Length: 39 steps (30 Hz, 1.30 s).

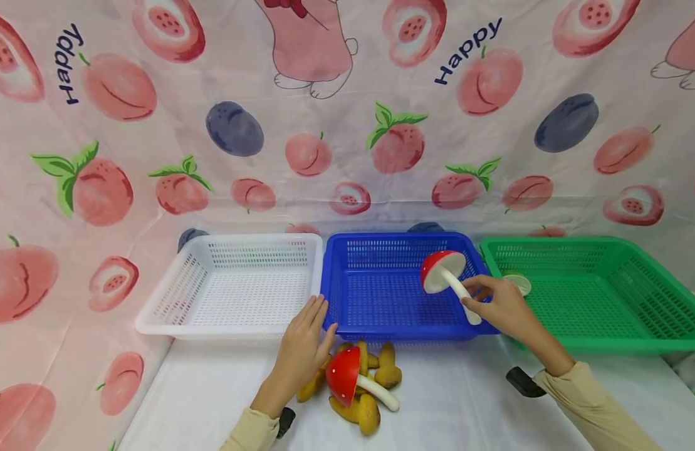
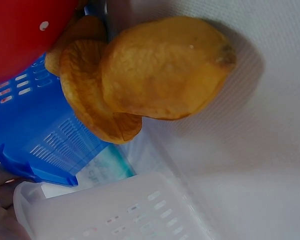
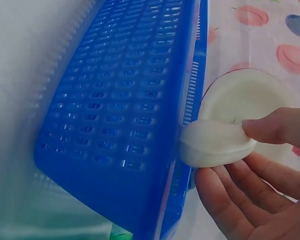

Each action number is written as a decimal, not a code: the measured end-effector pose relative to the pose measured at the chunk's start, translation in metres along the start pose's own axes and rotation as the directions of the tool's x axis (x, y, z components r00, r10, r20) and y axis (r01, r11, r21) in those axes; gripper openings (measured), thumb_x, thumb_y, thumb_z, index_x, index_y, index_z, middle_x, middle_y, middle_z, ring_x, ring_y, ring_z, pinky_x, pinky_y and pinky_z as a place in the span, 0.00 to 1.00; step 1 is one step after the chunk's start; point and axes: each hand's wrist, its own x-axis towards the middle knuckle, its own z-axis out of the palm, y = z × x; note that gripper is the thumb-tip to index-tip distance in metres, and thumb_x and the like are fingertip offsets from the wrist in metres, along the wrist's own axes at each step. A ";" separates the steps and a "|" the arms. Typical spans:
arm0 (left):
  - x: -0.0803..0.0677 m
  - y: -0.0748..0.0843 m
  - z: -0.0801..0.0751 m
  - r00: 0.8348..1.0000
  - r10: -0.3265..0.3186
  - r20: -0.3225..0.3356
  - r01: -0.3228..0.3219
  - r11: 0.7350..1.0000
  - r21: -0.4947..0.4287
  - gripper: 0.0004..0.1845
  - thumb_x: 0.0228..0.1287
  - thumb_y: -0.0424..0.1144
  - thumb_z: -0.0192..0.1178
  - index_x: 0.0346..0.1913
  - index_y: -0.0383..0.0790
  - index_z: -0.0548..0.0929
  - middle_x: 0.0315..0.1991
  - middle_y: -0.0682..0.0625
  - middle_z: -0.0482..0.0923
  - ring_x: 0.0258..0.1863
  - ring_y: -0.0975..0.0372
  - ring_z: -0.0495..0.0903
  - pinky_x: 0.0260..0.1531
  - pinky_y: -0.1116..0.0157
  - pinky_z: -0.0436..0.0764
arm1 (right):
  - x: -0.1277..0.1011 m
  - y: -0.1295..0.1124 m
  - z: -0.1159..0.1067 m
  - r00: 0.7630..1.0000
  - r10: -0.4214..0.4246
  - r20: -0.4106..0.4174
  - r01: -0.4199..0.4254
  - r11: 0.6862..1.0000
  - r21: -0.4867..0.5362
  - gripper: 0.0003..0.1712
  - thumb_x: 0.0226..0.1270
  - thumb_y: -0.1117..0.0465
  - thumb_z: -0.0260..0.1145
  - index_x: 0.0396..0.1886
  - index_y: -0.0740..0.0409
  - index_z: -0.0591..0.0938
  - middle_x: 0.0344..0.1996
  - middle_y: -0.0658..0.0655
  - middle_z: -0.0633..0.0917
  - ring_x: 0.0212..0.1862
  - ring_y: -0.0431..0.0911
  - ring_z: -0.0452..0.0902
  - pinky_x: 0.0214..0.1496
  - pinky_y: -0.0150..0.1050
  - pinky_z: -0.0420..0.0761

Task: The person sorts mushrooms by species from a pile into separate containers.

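Note:
In the head view my right hand (image 1: 505, 307) pinches the white stem of a red-capped toy mushroom (image 1: 455, 285) over the right part of the blue basket (image 1: 375, 331). Thumb and fingertips meet the white stem (image 3: 217, 142) in the right wrist view, beside the basket's wall. My left hand (image 1: 302, 347) has its fingers extended at the near corner where the white basket (image 1: 223, 329) meets the blue one. On the table by that hand lies a second red-capped mushroom (image 1: 343, 376) on a pile of several yellow-brown mushrooms (image 1: 370, 414). One yellow-brown mushroom (image 2: 165, 70) looms large in the left wrist view.
A green basket (image 1: 595, 344) stands to the right of the blue one, with a pale green round thing (image 1: 517, 283) in its left end. A peach-printed cloth (image 1: 336, 113) hangs behind the baskets. White cloth (image 1: 449, 401) covers the table.

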 end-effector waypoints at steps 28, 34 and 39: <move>0.001 -0.001 0.000 0.998 0.034 -0.053 -0.034 0.999 -0.001 0.27 0.65 0.43 0.58 0.61 0.28 0.73 0.63 0.38 0.69 0.65 0.48 0.65 0.58 0.49 0.69 | 0.028 0.026 0.026 0.997 0.069 0.037 -0.070 0.998 0.005 0.16 0.55 0.71 0.68 0.41 0.76 0.76 0.24 0.62 0.82 0.16 0.48 0.78 0.17 0.36 0.77; -0.001 0.000 -0.001 0.999 0.027 -0.042 -0.028 1.000 -0.014 0.27 0.65 0.44 0.57 0.61 0.28 0.73 0.63 0.38 0.69 0.65 0.48 0.65 0.58 0.49 0.70 | 0.033 0.029 0.033 0.996 0.087 0.032 -0.086 0.996 -0.020 0.16 0.54 0.71 0.68 0.40 0.77 0.76 0.22 0.61 0.81 0.14 0.45 0.76 0.17 0.36 0.77; 0.000 0.001 -0.001 0.999 0.020 -0.031 -0.021 1.000 -0.016 0.27 0.66 0.43 0.57 0.62 0.29 0.72 0.64 0.39 0.68 0.66 0.50 0.63 0.60 0.50 0.68 | 0.036 0.031 0.039 0.985 0.159 0.062 -0.157 0.987 -0.029 0.17 0.54 0.71 0.68 0.41 0.77 0.74 0.24 0.63 0.81 0.16 0.46 0.78 0.18 0.38 0.79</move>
